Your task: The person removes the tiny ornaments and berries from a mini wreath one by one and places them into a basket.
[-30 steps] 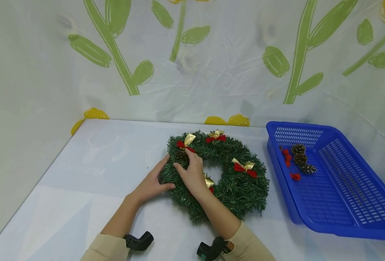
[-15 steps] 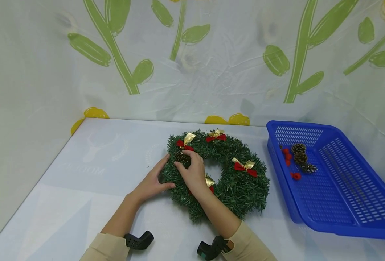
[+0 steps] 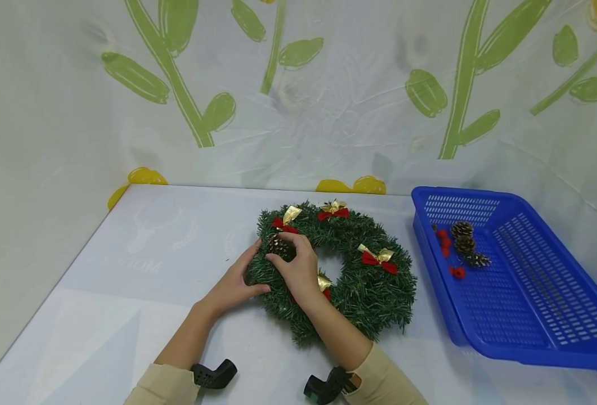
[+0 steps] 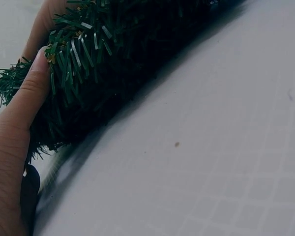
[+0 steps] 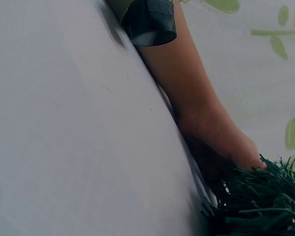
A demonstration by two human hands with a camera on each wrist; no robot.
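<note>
A green wreath (image 3: 374,298) lies on the table in the head view, with several red-and-gold bows, one of them (image 3: 379,259) on its right side. At its left part sits a brown pine cone (image 3: 279,246), just below the upper-left bow (image 3: 286,219). My right hand (image 3: 300,267) reaches over the wreath and pinches this pine cone between thumb and fingers. My left hand (image 3: 232,286) grips the wreath's outer left edge. In the left wrist view the left thumb (image 4: 34,86) presses on the green needles. The lower bow is partly hidden by the right hand and forearm.
A blue plastic basket (image 3: 511,354) stands at the right, holding several pine cones (image 3: 464,244) and red berry-like pieces (image 3: 445,243). Behind the white table (image 3: 141,315) rises a pale cloth wall with painted green stems.
The right hand's fingers have shifted slightly on the pine cone, which now shows more clearly. The left hand and the wreath have stayed in place.
</note>
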